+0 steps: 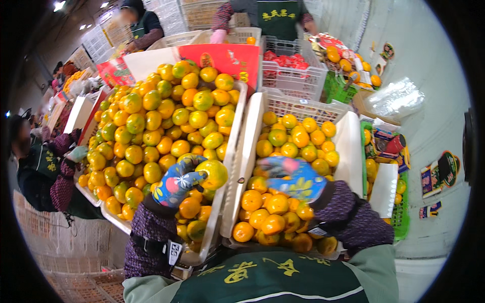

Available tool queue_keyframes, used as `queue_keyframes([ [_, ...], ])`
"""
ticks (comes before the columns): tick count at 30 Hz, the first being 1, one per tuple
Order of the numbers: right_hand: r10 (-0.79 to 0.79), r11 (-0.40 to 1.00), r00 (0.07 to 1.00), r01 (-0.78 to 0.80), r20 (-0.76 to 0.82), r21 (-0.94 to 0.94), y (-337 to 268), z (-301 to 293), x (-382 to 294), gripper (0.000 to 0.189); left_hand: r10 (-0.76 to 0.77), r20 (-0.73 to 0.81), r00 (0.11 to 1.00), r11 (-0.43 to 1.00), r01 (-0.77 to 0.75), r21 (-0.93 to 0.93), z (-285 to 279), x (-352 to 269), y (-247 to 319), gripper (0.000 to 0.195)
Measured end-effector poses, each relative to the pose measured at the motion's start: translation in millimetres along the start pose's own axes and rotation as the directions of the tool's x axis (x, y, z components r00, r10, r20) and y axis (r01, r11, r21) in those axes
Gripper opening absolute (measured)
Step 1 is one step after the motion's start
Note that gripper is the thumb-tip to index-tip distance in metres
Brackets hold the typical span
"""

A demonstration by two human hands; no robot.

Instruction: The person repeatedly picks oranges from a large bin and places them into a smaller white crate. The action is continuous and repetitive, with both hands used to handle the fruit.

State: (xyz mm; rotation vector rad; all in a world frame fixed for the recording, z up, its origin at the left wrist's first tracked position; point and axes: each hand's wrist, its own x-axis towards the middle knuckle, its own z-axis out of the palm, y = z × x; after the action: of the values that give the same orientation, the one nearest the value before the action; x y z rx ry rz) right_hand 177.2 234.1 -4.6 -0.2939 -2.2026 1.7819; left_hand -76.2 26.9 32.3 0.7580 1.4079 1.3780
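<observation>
My left hand [177, 182], in a blue flower-patterned glove, grips a yellow-green mandarin [213, 174] near the right rim of the left crate [234, 125]. That crate is heaped with green and orange mandarins [151, 119], some tilted up against its cardboard lining. Over the middle of the right crate [350, 147] is my right hand [293, 177], in a matching glove and blurred. Its fingers point left and look apart, with no fruit visible in them. Glossy orange mandarins [273, 224] lie below and around it; the hand hides some of them.
A grey crate with red-wrapped items [286, 60] stands behind the right crate. Along the right wall are a green basket [399, 217] and a clear plastic bag [396, 99]. One co-worker [41, 163] reaches into the left crate; others [278, 19] work behind.
</observation>
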Motion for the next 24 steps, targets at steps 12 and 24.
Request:
queue_keyframes([
  [12, 0.261, 0.923, 0.963, -0.271, 0.075, 0.272, -10.9, 6.2, 19.5, 0.052, -0.053, 0.032, 0.998, 0.986, 0.057, -0.159, 81.8, 28.5, -44.9, 0.042],
  [24, 0.357, 0.651, 0.902, -0.428, 0.244, 0.627, 18.4, -1.9, 11.0, 0.043, 0.041, -0.005, 0.999, 0.989, -0.041, -0.142, 81.8, 28.6, -47.6, 0.045],
])
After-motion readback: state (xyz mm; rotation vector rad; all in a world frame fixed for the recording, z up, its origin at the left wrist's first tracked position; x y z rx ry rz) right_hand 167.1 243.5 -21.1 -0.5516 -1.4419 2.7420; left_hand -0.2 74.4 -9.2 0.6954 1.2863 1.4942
